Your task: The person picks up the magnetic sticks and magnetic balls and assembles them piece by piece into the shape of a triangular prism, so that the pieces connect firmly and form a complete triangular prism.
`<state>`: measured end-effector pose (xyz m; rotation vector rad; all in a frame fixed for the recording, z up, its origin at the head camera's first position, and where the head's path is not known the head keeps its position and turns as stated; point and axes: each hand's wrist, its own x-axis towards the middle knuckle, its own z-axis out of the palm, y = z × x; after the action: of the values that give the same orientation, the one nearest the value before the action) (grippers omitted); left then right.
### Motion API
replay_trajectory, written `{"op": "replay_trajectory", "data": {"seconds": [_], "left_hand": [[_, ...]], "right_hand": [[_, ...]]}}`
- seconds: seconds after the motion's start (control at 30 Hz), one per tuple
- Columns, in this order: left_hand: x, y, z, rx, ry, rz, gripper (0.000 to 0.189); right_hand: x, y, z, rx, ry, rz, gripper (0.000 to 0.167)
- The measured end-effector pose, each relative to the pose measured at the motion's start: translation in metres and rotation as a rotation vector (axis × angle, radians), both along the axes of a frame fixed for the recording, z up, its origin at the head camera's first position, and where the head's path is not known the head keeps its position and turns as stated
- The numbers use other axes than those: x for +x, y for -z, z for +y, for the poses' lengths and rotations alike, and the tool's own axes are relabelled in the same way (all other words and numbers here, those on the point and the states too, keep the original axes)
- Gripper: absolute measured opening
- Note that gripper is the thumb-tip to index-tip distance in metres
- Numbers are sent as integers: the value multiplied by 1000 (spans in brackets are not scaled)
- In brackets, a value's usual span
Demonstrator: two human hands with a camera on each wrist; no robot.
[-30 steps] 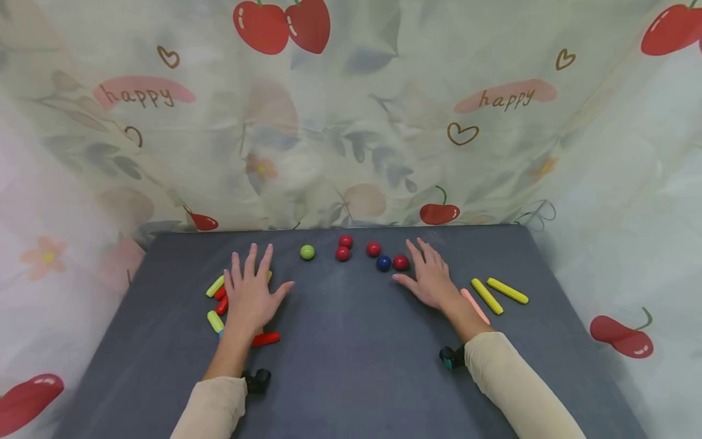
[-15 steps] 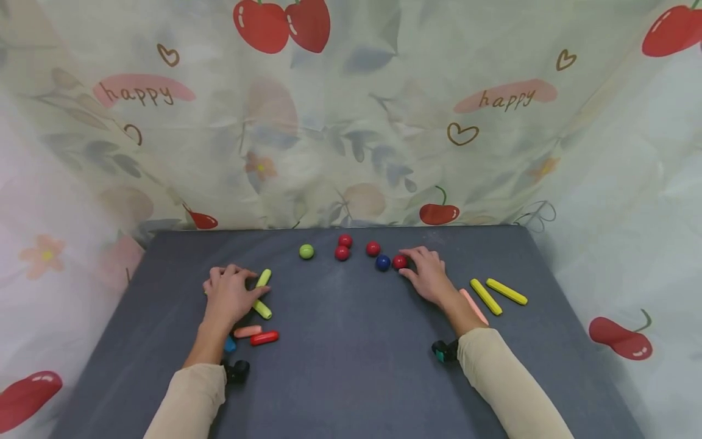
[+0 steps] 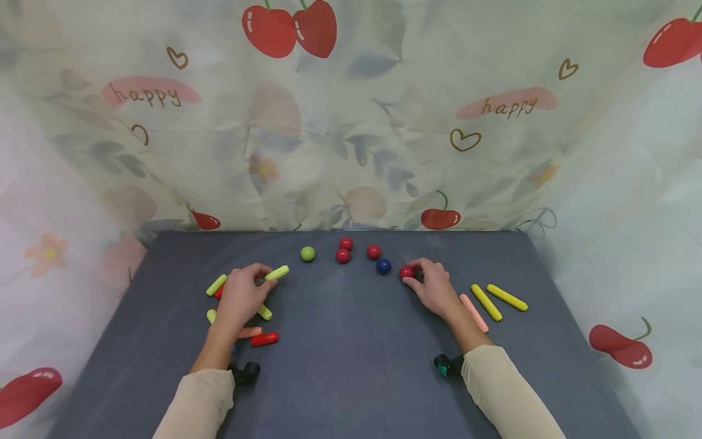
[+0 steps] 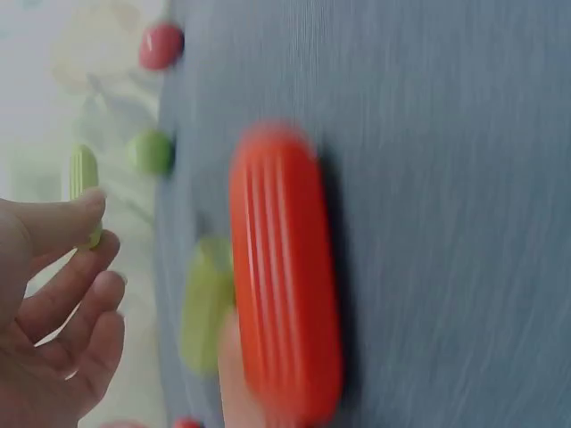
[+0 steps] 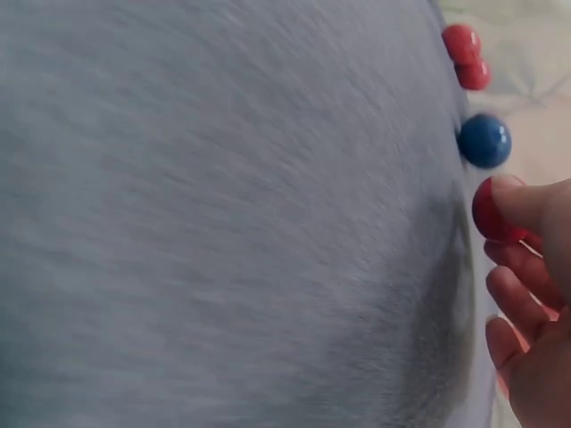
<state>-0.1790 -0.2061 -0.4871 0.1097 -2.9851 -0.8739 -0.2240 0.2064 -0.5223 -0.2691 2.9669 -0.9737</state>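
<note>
My left hand (image 3: 241,299) pinches a short, ribbed, pale green stick (image 3: 278,272) between thumb and fingertips. In the left wrist view that stick (image 4: 84,169) points upward from the grip, above the table. Below the hand lie another pale green stick (image 3: 264,312), a salmon stick (image 3: 250,332) and a red stick (image 3: 264,339). More sticks are partly hidden behind the hand and forearm. My right hand (image 3: 436,289) pinches a shiny red ball (image 3: 406,272), which also shows under the thumb in the right wrist view. A blue ball (image 3: 383,266) sits just left of it.
Toward the back of the dark grey table (image 3: 351,378) are a green ball (image 3: 308,253) and several red balls (image 3: 343,255). To the right lie two yellow sticks (image 3: 507,297) and a pink stick (image 3: 474,313) beside the right forearm. A patterned curtain (image 3: 329,152) hangs behind.
Both hands went from spread fingers to pinching. The left hand dipped, took up the pale green stick and lifted it. The right hand took hold of the red ball and drew it away from the blue one.
</note>
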Motion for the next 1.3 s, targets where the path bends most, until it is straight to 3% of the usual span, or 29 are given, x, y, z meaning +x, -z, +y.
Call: {"op": "replay_trajectory", "data": {"seconds": [0.13, 0.3, 0.47, 0.63, 0.8, 0.97, 1.13, 1.3], "left_hand": [[8, -1, 31, 81, 53, -1, 26], [22, 9, 74, 121, 108, 14, 22], [32, 19, 108, 131, 181, 25, 21], [38, 25, 130, 141, 230, 22, 19], [39, 27, 135, 157, 255, 12, 20], [24, 13, 113, 180, 200, -3, 34], [-14, -2, 79, 153, 116, 65, 44], [-50, 7, 54, 111, 78, 88, 49]], "right_hand": [[23, 1, -2, -31, -34, 28, 43], [46, 2, -15, -63, -136, 67, 48], [66, 1, -31, -82, -177, 59, 44], [75, 1, -45, -73, -217, 50, 42], [77, 2, -49, -74, -233, 36, 40], [75, 4, -44, -75, -233, 30, 38], [73, 8, -38, -58, -232, 46, 36], [72, 9, -38, -73, -235, 41, 35]]}}
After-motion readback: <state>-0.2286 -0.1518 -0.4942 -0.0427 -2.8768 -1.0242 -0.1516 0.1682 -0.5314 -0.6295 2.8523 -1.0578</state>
